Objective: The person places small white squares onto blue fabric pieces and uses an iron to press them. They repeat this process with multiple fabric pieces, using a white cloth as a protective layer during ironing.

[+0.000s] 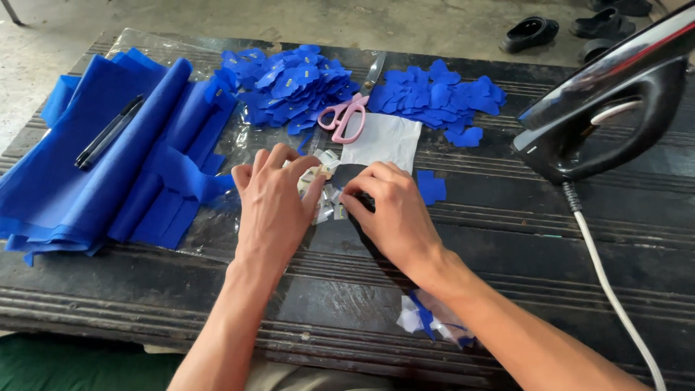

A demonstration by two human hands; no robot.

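A small heap of silvery-white labels is seen at the middle of the dark, grooved wooden table, lying on a sheet of clear plastic film. The heap is pinched from both sides: the left hand is laid over its left part with the fingers curled down and the thumb pressed against the labels, while the right hand is closed narrowly, its fingertips gripping a small dark piece at the heap's right edge. Just beyond the hands a white rectangular sheet is laid flat, and a pair of pink-handled scissors rests on its upper left corner, blades pointing away. Two piles of cut blue fabric pieces are set behind the scissors, a left pile whose pieces carry small pale tags, and a right pile. A single blue square lies just right of the right hand. Folded blue cloth is spread over the left end of the table, with a black pen resting on it. A black iron stands at the right, its white cord trailing toward the near edge. Scraps of white and blue are seen under the right forearm near the front edge. Bare table is left between the hands and the iron, and along the near edge. Dark sandals lie on the concrete floor beyond the far edge.
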